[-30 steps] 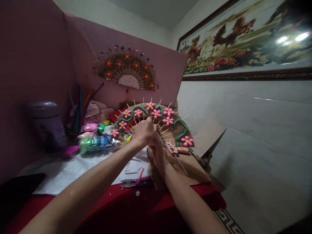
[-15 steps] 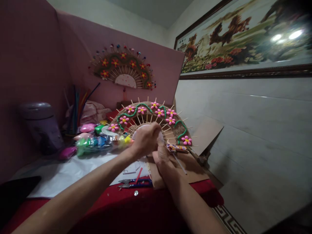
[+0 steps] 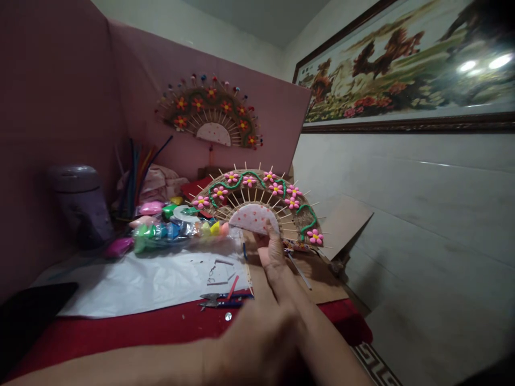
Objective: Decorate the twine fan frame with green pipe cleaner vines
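Note:
My right hand (image 3: pixel 270 249) grips a handmade fan (image 3: pixel 254 219) by its half-round base, thumb on the front. The base is pale with red dots. Thin sticks spread from it through a brown twine-like band bearing pink flowers with yellow centres and a wavy green strand. My left hand (image 3: pixel 257 338) is in front, low and near my right forearm; it is smeared by motion, so its fingers do not show clearly. Blue-handled thread snips (image 3: pixel 225 301) and a small shiny round piece (image 3: pixel 228 316) lie on the red cloth (image 3: pixel 161 338).
Bags of coloured clay (image 3: pixel 173 233) lie left of the fan, beside a roll of white tape (image 3: pixel 185 213). A lidded purple container (image 3: pixel 80 206) stands at the left. A similar fan (image 3: pixel 213 115) hangs on the pink board behind. Brown cardboard (image 3: pixel 322 276) lies beneath my right hand.
My left hand has come away from the fan's base and dropped toward me, uncovering the dotted half-round. My right hand keeps hold of the fan. The view has shifted slightly left.

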Available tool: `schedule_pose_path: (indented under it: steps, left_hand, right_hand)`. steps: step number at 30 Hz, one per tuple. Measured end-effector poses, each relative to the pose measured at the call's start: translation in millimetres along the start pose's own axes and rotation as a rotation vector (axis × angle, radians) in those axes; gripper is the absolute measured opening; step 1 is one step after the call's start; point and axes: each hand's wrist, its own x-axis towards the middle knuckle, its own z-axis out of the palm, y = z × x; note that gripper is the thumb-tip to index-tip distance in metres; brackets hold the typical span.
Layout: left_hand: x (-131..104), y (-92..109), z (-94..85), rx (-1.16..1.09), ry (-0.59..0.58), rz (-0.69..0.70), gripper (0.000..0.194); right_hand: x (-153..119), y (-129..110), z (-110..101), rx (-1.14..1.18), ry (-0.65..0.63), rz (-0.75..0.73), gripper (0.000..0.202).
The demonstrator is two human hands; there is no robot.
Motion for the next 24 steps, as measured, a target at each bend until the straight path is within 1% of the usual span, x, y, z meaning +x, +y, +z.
schedule_pose_path:
  steps: [1, 2, 4, 5, 6, 7, 8, 9, 12, 14, 16, 17, 19, 21, 22, 23, 24]
  left_hand:
    - [4, -17, -2.9, 0.007, 0.038, -0.055, 0.028]
    - [9, -36, -6.7, 0.012, 0.108, -0.146, 0.034]
    - [15, -73, -17.0, -0.041, 0.436, -0.533, 0.037]
    - [16, -90, -23.0, -0.005, 0.509, -0.653, 0.032]
    - [17, -105, -29.1, 0.069, 0.534, -0.715, 0.025]
    - [18, -117, -35.0, 0.165, 0.523, -0.753, 0.018]
    - [20, -127, -40.4, 0.285, 0.488, -0.788, 0.016]
    - [21, -134, -45.0, 0.381, 0.454, -0.831, 0.020]
    - [29, -144, -53.6, 0.513, 0.342, -0.891, 0.028]
    - [34, -148, -56.2, 0.550, 0.271, -0.892, 0.029]
    - [38, -153, -57.4, 0.556, 0.228, -0.895, 0.028]
    - [39, -155, -57.6, 0.544, 0.234, -0.891, 0.027]
    - [39, -157, -56.9, 0.491, 0.317, -0.867, 0.025]
    - [37, -151, -52.8, 0.394, 0.424, -0.798, 0.023]
    - [35, -143, -49.1, 0.327, 0.454, -0.753, 0.022]
    - [33, -131, -44.3, 0.246, 0.445, -0.701, 0.022]
    - [30, -117, -38.4, 0.158, 0.394, -0.652, 0.022]
  right_hand:
    - [0, -1, 0, 0.002, -0.010, -0.005, 0.034]
    - [0, -1, 1, 0.005, -0.021, -0.011, 0.033]
    - [-1, -3, 1, 0.017, -0.033, -0.018, 0.030]
    - [-1, -3, 2, 0.024, -0.035, -0.017, 0.030]
    - [-1, -3, 2, 0.029, -0.035, -0.012, 0.031]
    - [-1, -3, 2, 0.031, -0.030, -0.004, 0.031]
    - [-1, -3, 2, 0.033, -0.024, 0.002, 0.032]
    - [-1, -3, 2, 0.036, -0.021, 0.004, 0.033]
    - [-2, -1, 1, 0.029, -0.028, 0.002, 0.036]
    - [-3, 0, 1, 0.021, -0.051, 0.001, 0.038]
    - [-4, 0, 1, 0.021, -0.069, 0.006, 0.040]
    - [-4, 0, 2, 0.025, -0.072, 0.010, 0.039]
    - [-5, -1, 3, 0.033, -0.070, 0.020, 0.037]
    - [-5, -2, 3, 0.041, -0.069, 0.025, 0.036]
    - [-4, -2, 3, 0.045, -0.072, 0.024, 0.035]
    - [-4, -3, 3, 0.051, -0.072, 0.019, 0.035]
    - [-3, -3, 3, 0.060, -0.068, 0.011, 0.035]
